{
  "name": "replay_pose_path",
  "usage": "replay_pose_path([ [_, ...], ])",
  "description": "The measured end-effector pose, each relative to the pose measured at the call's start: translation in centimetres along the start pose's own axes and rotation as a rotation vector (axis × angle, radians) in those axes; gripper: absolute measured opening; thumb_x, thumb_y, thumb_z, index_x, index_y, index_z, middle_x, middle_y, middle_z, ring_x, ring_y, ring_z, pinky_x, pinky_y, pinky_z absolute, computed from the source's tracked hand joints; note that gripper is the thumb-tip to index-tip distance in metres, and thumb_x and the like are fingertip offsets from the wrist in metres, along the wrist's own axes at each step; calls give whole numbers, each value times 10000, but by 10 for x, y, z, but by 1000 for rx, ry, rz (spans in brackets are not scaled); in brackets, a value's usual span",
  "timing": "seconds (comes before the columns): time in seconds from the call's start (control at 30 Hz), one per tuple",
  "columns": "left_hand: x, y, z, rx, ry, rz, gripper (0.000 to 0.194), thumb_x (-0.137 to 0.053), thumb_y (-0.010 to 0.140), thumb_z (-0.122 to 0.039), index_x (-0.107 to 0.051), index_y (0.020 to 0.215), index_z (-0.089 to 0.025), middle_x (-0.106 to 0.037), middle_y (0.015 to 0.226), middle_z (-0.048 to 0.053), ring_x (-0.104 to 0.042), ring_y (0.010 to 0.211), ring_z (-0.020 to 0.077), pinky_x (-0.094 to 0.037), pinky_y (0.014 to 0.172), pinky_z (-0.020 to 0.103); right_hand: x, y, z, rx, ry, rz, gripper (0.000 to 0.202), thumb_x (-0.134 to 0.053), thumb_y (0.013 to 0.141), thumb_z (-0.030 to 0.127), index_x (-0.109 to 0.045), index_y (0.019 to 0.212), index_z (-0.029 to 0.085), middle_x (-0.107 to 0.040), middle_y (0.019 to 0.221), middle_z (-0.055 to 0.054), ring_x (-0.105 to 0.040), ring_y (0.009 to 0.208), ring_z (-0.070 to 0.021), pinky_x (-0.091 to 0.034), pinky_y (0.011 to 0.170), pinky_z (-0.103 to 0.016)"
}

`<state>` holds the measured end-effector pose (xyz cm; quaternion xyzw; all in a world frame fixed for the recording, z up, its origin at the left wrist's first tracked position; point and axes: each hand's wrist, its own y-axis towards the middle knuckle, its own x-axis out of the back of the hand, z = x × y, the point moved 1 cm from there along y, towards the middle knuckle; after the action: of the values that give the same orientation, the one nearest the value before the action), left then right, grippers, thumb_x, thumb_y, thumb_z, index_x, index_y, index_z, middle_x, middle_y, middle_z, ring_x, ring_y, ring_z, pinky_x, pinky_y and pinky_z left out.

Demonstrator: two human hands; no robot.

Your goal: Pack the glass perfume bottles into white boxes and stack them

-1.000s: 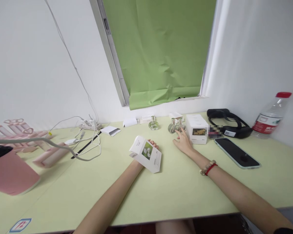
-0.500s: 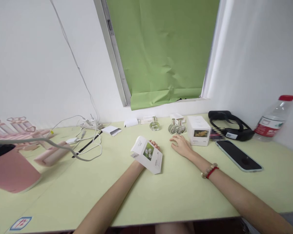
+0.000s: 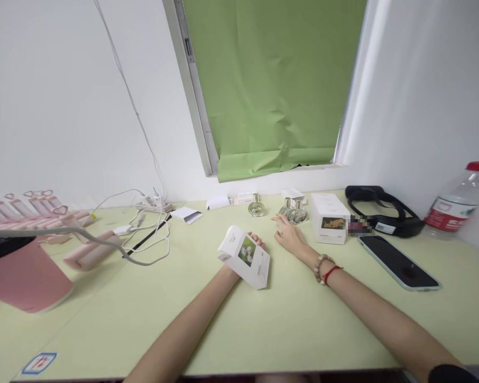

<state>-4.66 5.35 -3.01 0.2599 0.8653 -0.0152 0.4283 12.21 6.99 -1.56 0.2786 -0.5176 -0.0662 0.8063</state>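
My left hand [image 3: 258,241] is closed around a white perfume box [image 3: 245,258] with a white-flower picture on its front. The box is tilted, and it covers most of the palm. My right hand [image 3: 291,237] is open over the table, its fingers apart and pointing away from me. Just beyond those fingers stand two clear perfume bottles [image 3: 299,214] with metallic caps, partly overlapping. I cannot tell if a fingertip touches the nearer ones. A single perfume bottle [image 3: 256,206] with greenish liquid stands farther left, between the hands and the wall.
White boxes [image 3: 329,208] stand in a row at right. Beyond are a black headset [image 3: 385,210], a phone [image 3: 399,263] and a water bottle [image 3: 451,210]. An open small box [image 3: 186,214], white cables [image 3: 159,246], pink tubes [image 3: 90,251] and a pink bin [image 3: 27,276] occupy the left.
My right hand has moved left, away from the row of boxes, and its fingers are more stretched out. The box stays in my left hand. The whole view has shifted slightly.
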Motion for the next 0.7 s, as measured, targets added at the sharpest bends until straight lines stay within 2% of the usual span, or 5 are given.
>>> replay_pose_path([
  [0.1,-4,0,-2,124,-31,53,337,-505,821,-311,-449,515,-180,-482,531,11,-431,538,135,-334,607,309,-12,12,11,-34,33,16,523,-420,765,170,-391,1287,188,-449,1312,-79,-561,1006,-202,-459,808,-292],
  [0.17,-6,0,-2,140,-37,72,352,-503,820,-307,-434,500,-176,-472,519,11,-418,519,128,-321,592,303,-20,21,17,-70,62,16,567,-434,762,191,-340,1321,170,-452,1307,-92,-544,1041,-210,-452,825,-295],
  [0.3,-9,1,-1,143,-21,45,384,-518,805,-344,-385,486,-176,-437,499,4,-381,485,114,-301,558,291,-31,38,20,-109,136,8,678,-475,741,221,-238,1375,193,-353,1387,-92,-505,1111,-224,-420,893,-316],
  [0.5,-4,2,-1,168,30,66,407,-556,778,-366,-337,492,-178,-418,495,-2,-370,480,105,-281,541,280,-35,58,15,-130,240,38,783,-506,704,238,-141,1397,250,-328,1402,-78,-498,1126,-252,-407,903,-367],
  [0.7,3,8,1,172,67,105,420,-515,790,-418,-322,505,-179,-410,507,3,-384,477,106,-281,507,274,-36,64,15,-98,234,96,771,-541,704,255,-161,1375,242,-401,1342,-109,-557,1027,-243,-408,849,-350],
])
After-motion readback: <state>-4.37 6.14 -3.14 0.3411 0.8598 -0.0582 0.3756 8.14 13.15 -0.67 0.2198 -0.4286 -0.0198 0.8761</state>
